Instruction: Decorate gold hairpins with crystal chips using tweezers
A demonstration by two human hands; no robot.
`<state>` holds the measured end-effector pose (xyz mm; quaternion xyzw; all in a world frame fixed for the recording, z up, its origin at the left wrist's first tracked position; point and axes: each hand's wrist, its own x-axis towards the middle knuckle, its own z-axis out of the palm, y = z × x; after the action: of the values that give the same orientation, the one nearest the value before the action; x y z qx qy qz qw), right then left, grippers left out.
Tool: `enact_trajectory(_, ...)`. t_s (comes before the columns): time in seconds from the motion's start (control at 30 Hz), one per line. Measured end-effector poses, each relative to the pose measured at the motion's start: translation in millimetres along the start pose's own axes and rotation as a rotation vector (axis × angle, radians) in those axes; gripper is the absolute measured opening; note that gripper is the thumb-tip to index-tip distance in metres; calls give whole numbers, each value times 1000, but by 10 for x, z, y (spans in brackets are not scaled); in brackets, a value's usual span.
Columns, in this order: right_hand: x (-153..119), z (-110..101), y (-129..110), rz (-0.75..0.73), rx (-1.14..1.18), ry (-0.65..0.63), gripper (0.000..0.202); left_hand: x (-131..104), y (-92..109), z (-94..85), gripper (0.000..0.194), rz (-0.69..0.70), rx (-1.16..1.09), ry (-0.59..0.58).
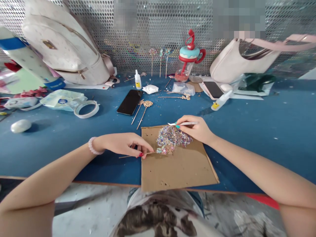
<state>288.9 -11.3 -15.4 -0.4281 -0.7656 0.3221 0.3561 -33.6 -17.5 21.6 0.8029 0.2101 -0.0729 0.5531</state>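
Blue table (249, 131), cluttered, backed by metal mesh (163, 24); sheet of card (180, 171) at the near edge w/ a heap of beads (172, 135) on its far half. L hand (125, 144) pinches a thin stick (149, 152) betw. thumb & fingers, roughly level, its decorated head over the card at the heap's near edge. R hand (198, 128) grips a white tool (189, 123) pen-style, tip at the heap's far edge; can't tell if it carries anything.

Progress, my read: 3 beaded sticks (161, 52) stand upright nr the mesh & look finished. The one in L hand is prob. part-done: teal bits on its head, pink ones alongside, fixed or loose unclear. Gold sticks (148, 104) nr the phone (130, 102), plus more by the clear bag (183, 88), look bare, so prob. left to do.

Labels: white bottle (138, 80) by the phone & a 2nd bottle (221, 101) at right have yellow labels, print too small to read. Packet (60, 99) at left has a blue badge, also illegible. Backpack (66, 42) has a metal plate, no legible name.
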Motion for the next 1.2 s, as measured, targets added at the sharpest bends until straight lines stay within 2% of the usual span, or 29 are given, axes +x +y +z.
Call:
enact_trajectory(0.13, -5, -14, -9, -9, -41, 31, 11, -7, 16, 32, 35, -17, 24, 38)
enact_trajectory(0.3, -20, 7, 36, -20, -27, 86, 22, -24, 7, 56, 31, -13, 84, 52)
enact_trajectory(0.47, 1, 26, 42, -30, -8, 49, 27, -37, 16, 62, 29, 27, 125, 89)
enact_trajectory(0.67, 18, 14, 49, -23, -49, 3, 27, -18, -29, 55, 27, 69, 106, 205)
enact_trajectory(0.9, -3, 17, 11, -38, -65, -26, 28, -11, 4, 70, 27, 83, 212, 232)
enact_trajectory(1.07, -31, -14, -49, -78, -92, -51, 24, -3, 15, 69, 25, 135, 244, 279)
enact_trajectory(1.2, -43, -42, -46, -150, -130, -21, 20, 9, -9, 79, 23, 148, 271, 305)
